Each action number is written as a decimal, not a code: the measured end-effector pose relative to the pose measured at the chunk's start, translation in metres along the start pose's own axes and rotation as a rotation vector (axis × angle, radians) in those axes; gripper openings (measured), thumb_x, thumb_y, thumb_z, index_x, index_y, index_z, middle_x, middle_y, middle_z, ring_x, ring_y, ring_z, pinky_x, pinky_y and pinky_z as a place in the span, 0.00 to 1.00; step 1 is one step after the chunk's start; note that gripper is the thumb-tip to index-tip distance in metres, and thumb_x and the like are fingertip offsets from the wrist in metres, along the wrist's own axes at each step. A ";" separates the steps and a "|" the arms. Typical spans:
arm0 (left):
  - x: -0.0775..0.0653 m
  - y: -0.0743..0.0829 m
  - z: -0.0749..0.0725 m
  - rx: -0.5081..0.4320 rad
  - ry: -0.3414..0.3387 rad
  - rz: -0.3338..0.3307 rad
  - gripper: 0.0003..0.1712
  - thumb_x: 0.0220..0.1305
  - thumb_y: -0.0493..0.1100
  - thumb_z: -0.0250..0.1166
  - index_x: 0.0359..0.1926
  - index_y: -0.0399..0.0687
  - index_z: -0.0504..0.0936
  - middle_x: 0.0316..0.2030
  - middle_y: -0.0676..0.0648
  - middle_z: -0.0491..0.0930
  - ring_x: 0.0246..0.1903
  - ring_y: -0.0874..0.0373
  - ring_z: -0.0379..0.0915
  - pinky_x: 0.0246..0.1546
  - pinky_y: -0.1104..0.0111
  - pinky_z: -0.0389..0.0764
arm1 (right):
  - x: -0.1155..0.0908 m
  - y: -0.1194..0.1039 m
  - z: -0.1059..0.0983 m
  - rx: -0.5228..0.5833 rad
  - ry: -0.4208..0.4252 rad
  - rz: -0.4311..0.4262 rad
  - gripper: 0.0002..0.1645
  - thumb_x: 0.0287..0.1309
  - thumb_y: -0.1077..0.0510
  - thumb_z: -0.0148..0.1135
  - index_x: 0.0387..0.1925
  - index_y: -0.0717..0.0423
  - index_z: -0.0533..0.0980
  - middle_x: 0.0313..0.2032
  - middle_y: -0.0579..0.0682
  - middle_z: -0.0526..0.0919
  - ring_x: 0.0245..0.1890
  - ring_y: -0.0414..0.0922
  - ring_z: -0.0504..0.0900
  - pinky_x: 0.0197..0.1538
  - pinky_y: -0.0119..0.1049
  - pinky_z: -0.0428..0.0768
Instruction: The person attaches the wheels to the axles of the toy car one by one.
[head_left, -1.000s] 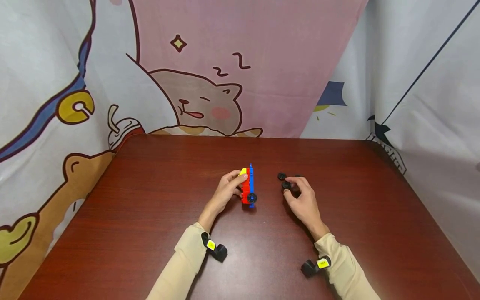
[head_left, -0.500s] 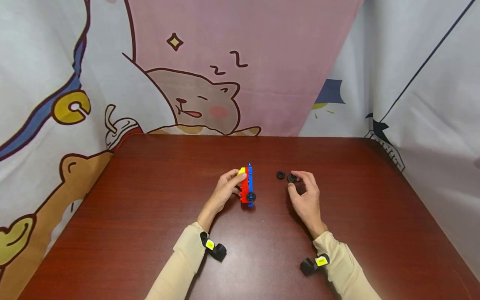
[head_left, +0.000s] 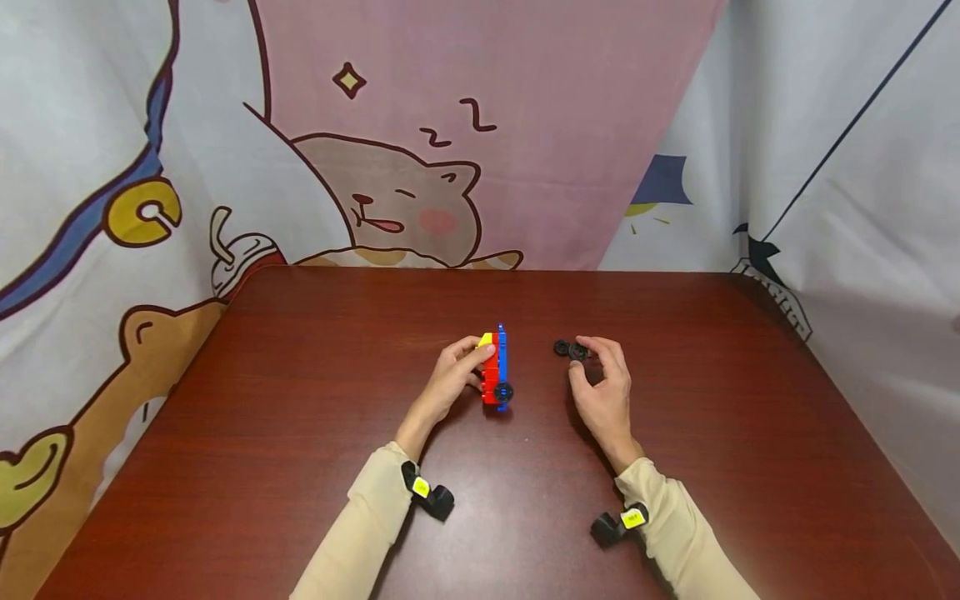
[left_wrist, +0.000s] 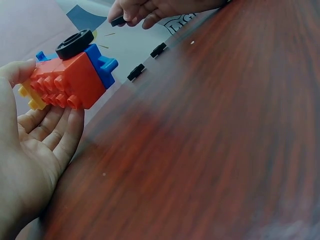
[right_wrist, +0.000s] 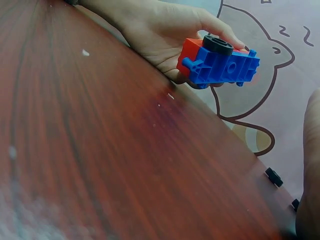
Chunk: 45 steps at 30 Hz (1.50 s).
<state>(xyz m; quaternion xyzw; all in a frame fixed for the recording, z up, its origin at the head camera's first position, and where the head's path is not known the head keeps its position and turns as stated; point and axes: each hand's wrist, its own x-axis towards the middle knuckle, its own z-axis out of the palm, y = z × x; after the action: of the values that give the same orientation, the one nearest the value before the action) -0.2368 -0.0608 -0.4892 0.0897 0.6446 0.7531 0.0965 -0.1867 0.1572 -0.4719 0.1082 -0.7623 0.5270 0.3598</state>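
Note:
My left hand (head_left: pixel 450 379) grips a toy car (head_left: pixel 491 367) made of red, yellow and blue building blocks, turned on its side. One black wheel (left_wrist: pixel 75 44) sits on the blue base (right_wrist: pixel 222 67) of the car, near one end. To the right, my right hand (head_left: pixel 603 392) pinches a loose black toy wheel (head_left: pixel 577 352) between thumb and fingertips. The left wrist view shows this held wheel (left_wrist: pixel 118 21) edge-on at the fingertips. Only part of the right hand (right_wrist: pixel 312 175) enters its own wrist view, where the pinched wheel is hidden.
Two more black wheels lie on the brown table (head_left: pixel 360 333): a nearer wheel (left_wrist: pixel 135 72) and a farther wheel (left_wrist: pixel 158 50). In the head view one wheel (head_left: pixel 562 347) shows just left of the pinched one. A printed cloth (head_left: pixel 562 125) hangs behind the table.
My right hand, with the wheel pinched, shifted right and away from me, then slightly back left beside the lying wheel. The left hand keeps holding the car in nearly the same place.

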 end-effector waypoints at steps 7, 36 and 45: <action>-0.001 0.000 -0.001 -0.004 0.006 -0.001 0.13 0.70 0.42 0.59 0.45 0.33 0.77 0.26 0.54 0.77 0.24 0.63 0.74 0.21 0.72 0.78 | 0.000 0.000 0.002 0.012 0.015 -0.015 0.24 0.47 0.83 0.57 0.49 0.73 0.79 0.45 0.71 0.77 0.40 0.59 0.75 0.46 0.26 0.74; -0.001 0.000 -0.004 -0.009 0.021 0.010 0.11 0.68 0.42 0.60 0.43 0.36 0.77 0.26 0.54 0.77 0.23 0.63 0.74 0.20 0.72 0.77 | 0.001 -0.002 0.011 0.041 0.012 -0.029 0.22 0.50 0.81 0.60 0.49 0.74 0.77 0.46 0.72 0.76 0.41 0.60 0.74 0.47 0.29 0.76; 0.000 -0.001 -0.002 0.000 0.003 0.008 0.15 0.68 0.42 0.60 0.47 0.33 0.77 0.27 0.53 0.77 0.25 0.63 0.74 0.21 0.72 0.78 | -0.004 -0.007 0.022 0.064 -0.026 -0.046 0.22 0.51 0.81 0.60 0.50 0.75 0.77 0.47 0.74 0.75 0.41 0.60 0.74 0.45 0.39 0.76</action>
<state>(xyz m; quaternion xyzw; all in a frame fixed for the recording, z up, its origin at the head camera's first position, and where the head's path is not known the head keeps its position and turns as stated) -0.2370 -0.0625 -0.4908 0.0913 0.6444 0.7536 0.0926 -0.1899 0.1339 -0.4736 0.1439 -0.7470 0.5413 0.3583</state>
